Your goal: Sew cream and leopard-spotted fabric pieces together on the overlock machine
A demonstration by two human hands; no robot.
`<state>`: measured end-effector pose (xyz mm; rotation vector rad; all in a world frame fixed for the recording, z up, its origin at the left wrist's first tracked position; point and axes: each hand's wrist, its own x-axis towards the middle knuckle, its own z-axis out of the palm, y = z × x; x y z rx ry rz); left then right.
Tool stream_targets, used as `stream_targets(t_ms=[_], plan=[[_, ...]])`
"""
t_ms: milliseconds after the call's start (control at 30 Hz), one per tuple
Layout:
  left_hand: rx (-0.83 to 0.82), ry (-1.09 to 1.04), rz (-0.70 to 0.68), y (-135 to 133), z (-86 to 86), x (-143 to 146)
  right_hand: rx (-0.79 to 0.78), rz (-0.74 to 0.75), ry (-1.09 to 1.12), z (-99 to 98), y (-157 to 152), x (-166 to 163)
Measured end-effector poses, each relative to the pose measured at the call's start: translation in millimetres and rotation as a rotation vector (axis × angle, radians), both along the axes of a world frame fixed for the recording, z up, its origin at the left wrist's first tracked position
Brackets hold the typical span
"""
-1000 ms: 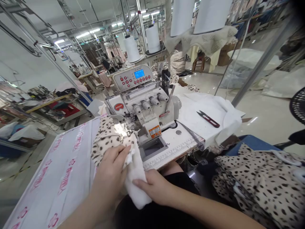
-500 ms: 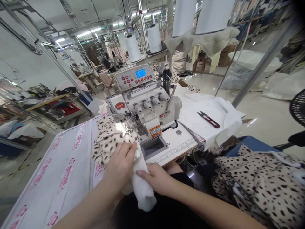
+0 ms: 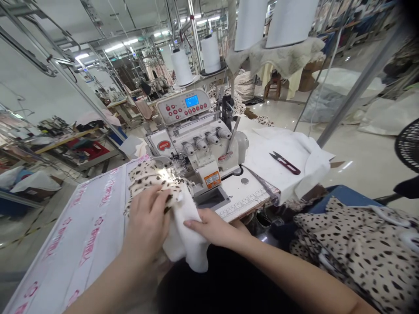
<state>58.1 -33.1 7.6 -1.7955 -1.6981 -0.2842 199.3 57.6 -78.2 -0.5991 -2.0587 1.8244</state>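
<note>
Spotted cream fabric [image 3: 144, 174] lies at the lit needle area of an overlock sewing machine [image 3: 203, 144]. A plain white fabric piece [image 3: 188, 222] runs from that spot down toward my lap. My left hand [image 3: 149, 213] rests on the spotted fabric with bent fingers on it, just in front of the presser foot; its fingertips press the cloth. My right hand [image 3: 209, 226] grips the edge of the white piece, thumb on top and fingers beneath. Where the cloth meets the needle is partly hidden by the fabric.
Red-handled thread snips [image 3: 285, 163] lie on white cloth right of the machine. More spotted fabric [image 3: 369, 244] is heaped at the lower right, near a black fan [image 3: 407, 144]. Thread cones [image 3: 210, 54] stand behind the machine. A printed white table cover [image 3: 94, 218] extends left.
The fabric has moved forward under the machine. My left hand has shifted left, off the white piece's edge, and my right hand has risen slightly with the white fabric.
</note>
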Motion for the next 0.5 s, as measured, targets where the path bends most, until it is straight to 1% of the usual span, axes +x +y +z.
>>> stream_targets(t_ms=[67,133,233,300,367,433,500], plan=[[0.002,0.014,0.035,-14,5.4,0,-0.041,0.021,-0.003,1.0,-5,-2],[-0.038,0.048,0.011,-22,11.0,1,-0.092,0.05,0.003,4.5,-14,-10],[-0.063,0.014,-0.012,-17,14.4,7,-0.176,0.078,0.078,10.9,-31,-32],[-0.051,-0.056,-0.002,-9,10.0,10,-0.214,0.093,0.188,11.5,-39,-43],[-0.031,-0.093,0.024,-3,0.8,9,-0.218,0.069,0.264,7.3,-42,-44],[-0.045,-0.099,0.056,-1,-9.3,3,-0.182,0.001,0.262,0.1,-42,-36],[-0.09,-0.088,0.075,-2,-15.4,-4,-0.127,-0.057,0.213,-6.7,-39,-23]])
